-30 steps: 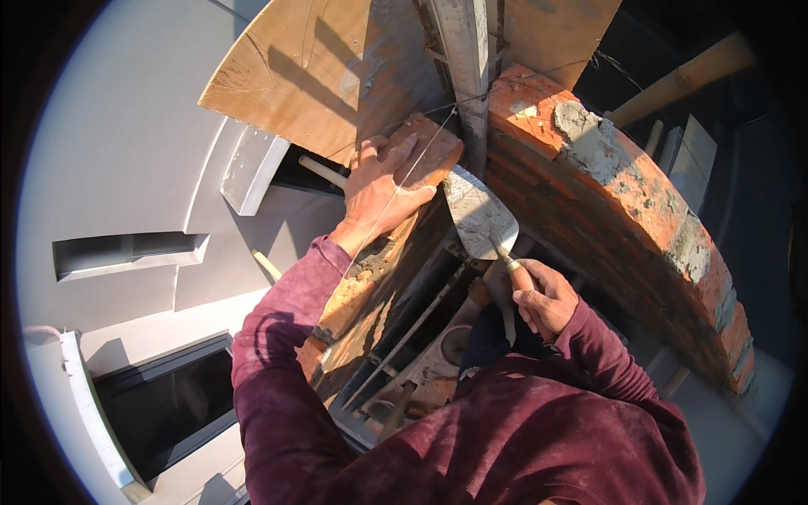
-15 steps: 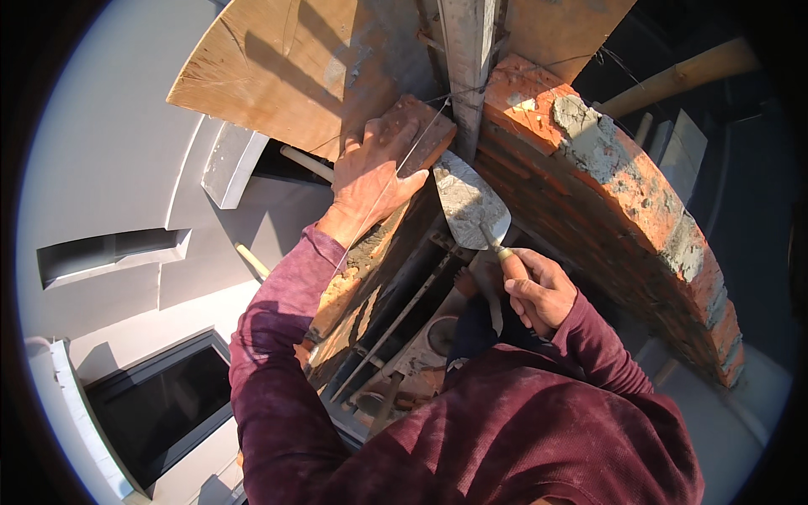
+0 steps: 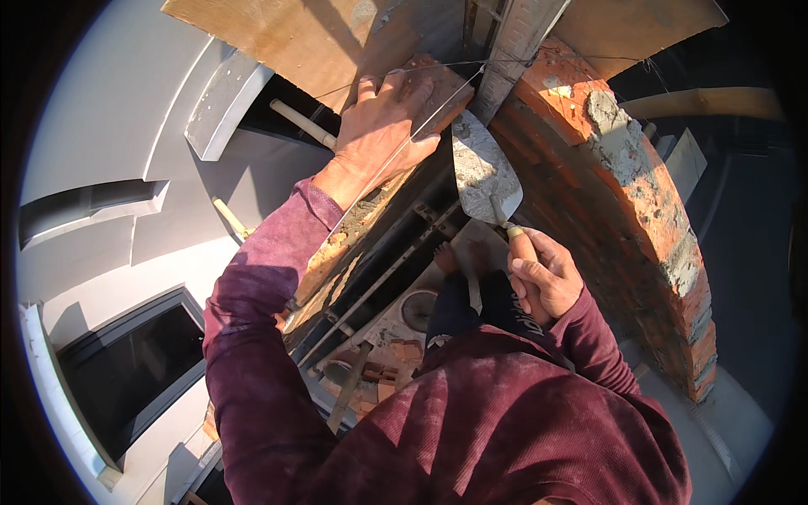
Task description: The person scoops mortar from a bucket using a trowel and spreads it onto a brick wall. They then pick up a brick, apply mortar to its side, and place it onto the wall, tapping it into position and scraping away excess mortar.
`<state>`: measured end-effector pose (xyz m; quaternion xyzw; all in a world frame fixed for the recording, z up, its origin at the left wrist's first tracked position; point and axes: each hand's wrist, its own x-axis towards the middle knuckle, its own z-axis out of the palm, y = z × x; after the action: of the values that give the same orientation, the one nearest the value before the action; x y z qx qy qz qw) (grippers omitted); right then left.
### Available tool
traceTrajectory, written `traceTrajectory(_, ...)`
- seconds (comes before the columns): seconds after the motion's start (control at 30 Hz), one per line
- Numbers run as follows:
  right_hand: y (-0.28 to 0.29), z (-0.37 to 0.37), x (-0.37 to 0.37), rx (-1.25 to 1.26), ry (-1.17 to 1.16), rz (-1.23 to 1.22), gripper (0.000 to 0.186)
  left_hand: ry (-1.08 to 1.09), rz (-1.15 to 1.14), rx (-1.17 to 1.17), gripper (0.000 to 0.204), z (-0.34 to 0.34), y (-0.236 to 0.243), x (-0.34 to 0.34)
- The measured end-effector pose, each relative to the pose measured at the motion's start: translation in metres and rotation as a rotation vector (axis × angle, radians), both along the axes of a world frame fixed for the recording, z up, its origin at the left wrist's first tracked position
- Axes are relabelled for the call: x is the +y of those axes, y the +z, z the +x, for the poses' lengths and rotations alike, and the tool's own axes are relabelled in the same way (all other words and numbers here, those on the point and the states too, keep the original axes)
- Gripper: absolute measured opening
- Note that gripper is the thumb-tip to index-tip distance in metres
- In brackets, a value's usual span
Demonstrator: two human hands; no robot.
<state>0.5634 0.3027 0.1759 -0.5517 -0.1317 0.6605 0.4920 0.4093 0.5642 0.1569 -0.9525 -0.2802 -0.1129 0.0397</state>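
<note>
My left hand grips a red brick at the top of the left wall, which has rough mortar along it. A taut pale string passes over that hand. My right hand holds a trowel by its wooden handle; the mortar-smeared blade lies against the side of the brick, pointing away from me. A second brick wall, patched with grey mortar, curves down the right in the fisheye view. A grey post rises just beyond the brick.
Plywood boards stand behind the corner, with wires across. A bamboo pole juts out at right. Far below are my bare feet, a round bucket, loose bricks and poles. A pale building wall with windows fills the left.
The view has shifted, so walls, post and boards sit higher and more of my legs shows. My left hand stays on the brick, my right on the trowel.
</note>
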Motion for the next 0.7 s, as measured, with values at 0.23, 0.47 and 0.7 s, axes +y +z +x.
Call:
traceTrajectory(0.23,-0.004,-0.003,0.008,-0.016,0.021,0.008,0.046,0.043,-0.040,0.040,0.068,0.000,-0.007,-0.001)
traceTrajectory(0.47,-0.012,0.003,0.009,-0.038,0.060,-0.001,0.044,0.034,-0.021,0.074,0.069,0.004,-0.014,0.003)
traceTrajectory(0.7,-0.009,0.002,0.016,-0.068,0.044,0.017,0.016,0.071,-0.052,0.084,0.069,0.009,-0.015,0.003)
